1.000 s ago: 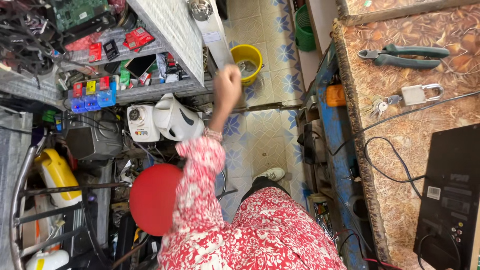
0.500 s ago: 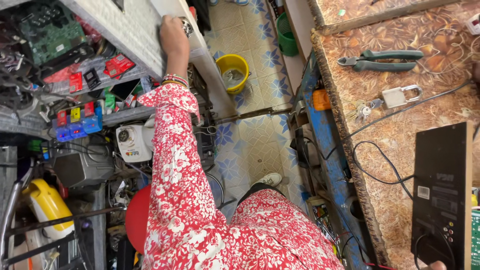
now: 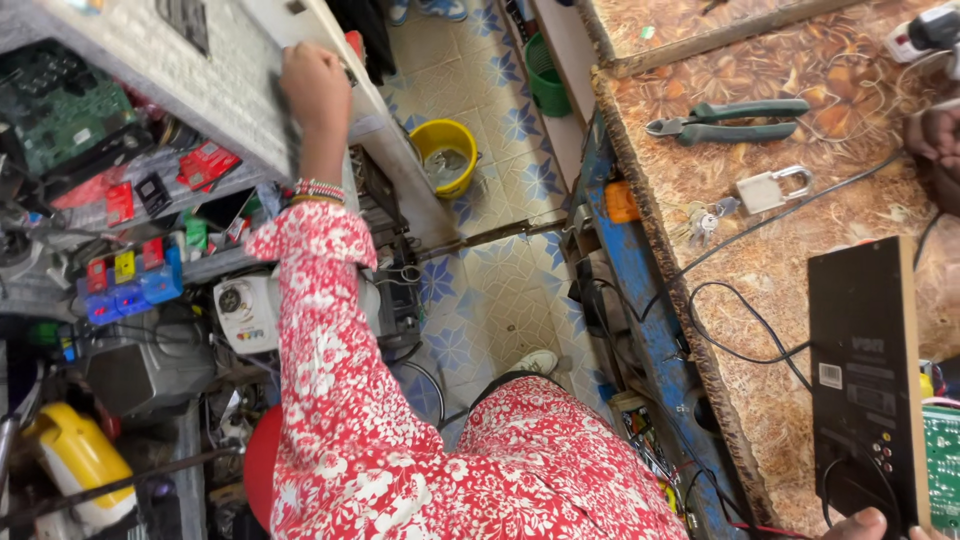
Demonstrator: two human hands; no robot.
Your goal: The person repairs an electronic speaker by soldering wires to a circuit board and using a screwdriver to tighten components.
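We saw the left hand (image 3: pixel 315 85) in the upper left of the frame, with its fingers closed around the edge of a flat grey panel (image 3: pixel 200 80) that leaned over the crowded shelf (image 3: pixel 200 265). In our judgement the work was at its beginning: the panel was gripped, but it was not yet away from the shelf and nothing of it lay on the bench (image 3: pixel 800 260). Of the right hand (image 3: pixel 868 524) only a small part showed at the bottom right edge, beside the black box (image 3: pixel 865 370), so we could not tell if its fingers were open or closed. On the tiled floor, upper centre, a yellow bucket (image 3: pixel 447 155) held some greyish matter that we could not identify. Near it a green basket (image 3: pixel 548 85) stood half hidden, its contents not visible.
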